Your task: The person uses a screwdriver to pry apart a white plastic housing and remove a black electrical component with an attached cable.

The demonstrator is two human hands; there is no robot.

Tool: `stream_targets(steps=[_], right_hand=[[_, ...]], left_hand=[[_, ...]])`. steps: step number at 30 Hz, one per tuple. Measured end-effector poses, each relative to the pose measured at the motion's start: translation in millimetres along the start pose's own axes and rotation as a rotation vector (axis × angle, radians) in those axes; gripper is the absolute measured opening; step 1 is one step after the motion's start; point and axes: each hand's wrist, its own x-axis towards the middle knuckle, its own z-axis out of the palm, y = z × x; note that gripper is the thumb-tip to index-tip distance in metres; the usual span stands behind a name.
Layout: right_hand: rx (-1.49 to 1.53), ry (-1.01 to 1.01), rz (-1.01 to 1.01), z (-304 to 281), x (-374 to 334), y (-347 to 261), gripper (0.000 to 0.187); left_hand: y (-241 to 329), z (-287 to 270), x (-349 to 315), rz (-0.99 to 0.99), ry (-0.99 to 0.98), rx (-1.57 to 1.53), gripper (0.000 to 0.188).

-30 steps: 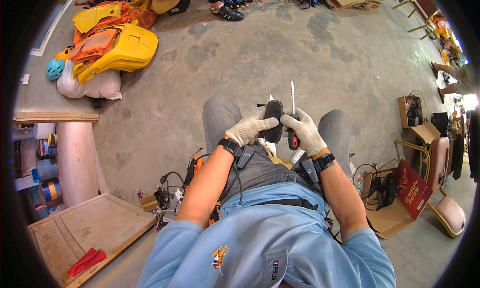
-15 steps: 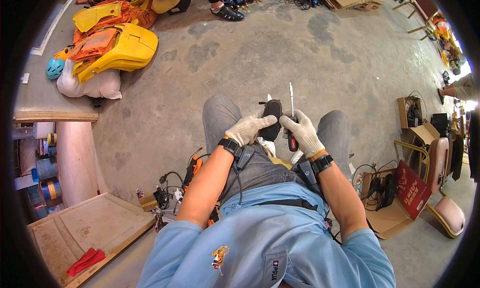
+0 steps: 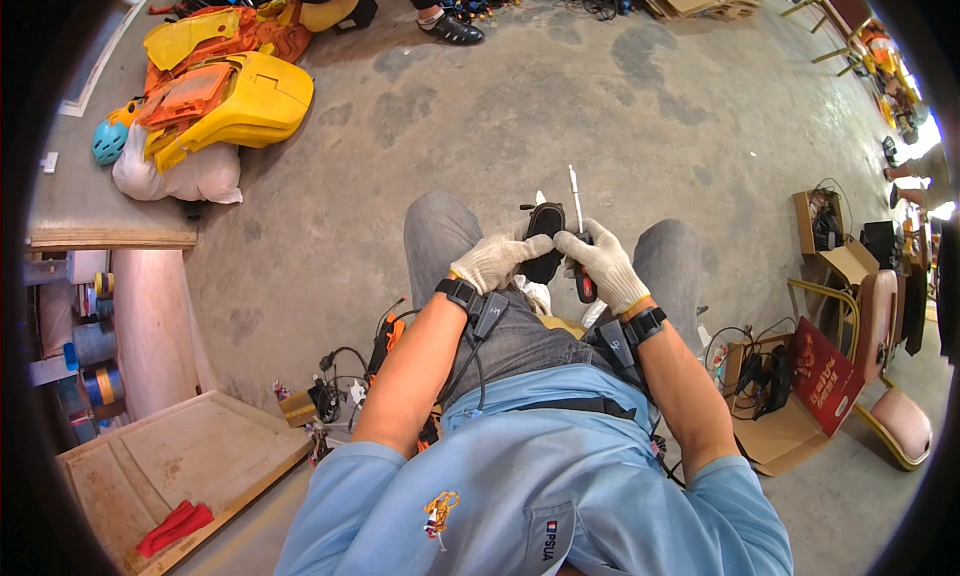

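Observation:
In my gloved left hand (image 3: pixel 496 262) I grip a black oblong part (image 3: pixel 546 221) with rounded ends, held between my knees. A small lever-like piece sticks out at its upper left, and its exact kind is unclear. My right hand (image 3: pixel 606 264), in a matching off-white knit glove, is closed around a screwdriver (image 3: pixel 585 284) with a black and red handle. The pale shaft points up and away from me. My right thumb and fingertips meet the right side of the black part, close to my left thumb. Something white shows below the part, in my lap.
Yellow and orange plastic shells (image 3: pixel 250 98) lie at far left beside a light-blue helmet (image 3: pixel 109 142). A wooden panel (image 3: pixel 200 446) is at lower left. Right of me are an open cardboard box (image 3: pixel 775 446) with cables and a chair (image 3: pixel 872 326). Another person's shoe (image 3: pixel 457 29) is ahead.
The screwdriver's shaft has tilted slightly left. My right fingertips have shifted left toward the black part, which has turned a little in my left hand.

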Motion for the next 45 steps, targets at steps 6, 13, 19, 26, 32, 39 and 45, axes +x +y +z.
stream_targets(steps=[6,13,19,26,32,39,45], right_hand=[[0.019,-0.006,-0.019,-2,5,8,0.045],[-0.032,-0.002,0.000,10,7,-3,0.043],[-0.064,-0.002,-0.021,18,9,-5,0.041],[-0.024,-0.076,0.013,24,-12,-36,0.037],[0.029,-0.034,-0.110,23,-1,3,0.037],[-0.136,0.034,-0.002,27,-12,1,0.037],[-0.157,0.067,-0.013,28,-16,2,0.044]], left_hand=[[-3,-8,8,-0.077,-0.006,0.077,0.071],[-11,-11,9,0.106,-0.011,-0.027,0.065],[-22,-18,21,0.175,-0.015,-0.106,0.053],[-20,-19,28,0.065,-0.021,-0.227,0.042],[-5,-13,12,-0.031,0.165,0.235,0.056],[-38,-36,32,0.065,0.191,-0.005,0.061],[-36,-28,32,0.264,0.077,-0.369,0.062]])
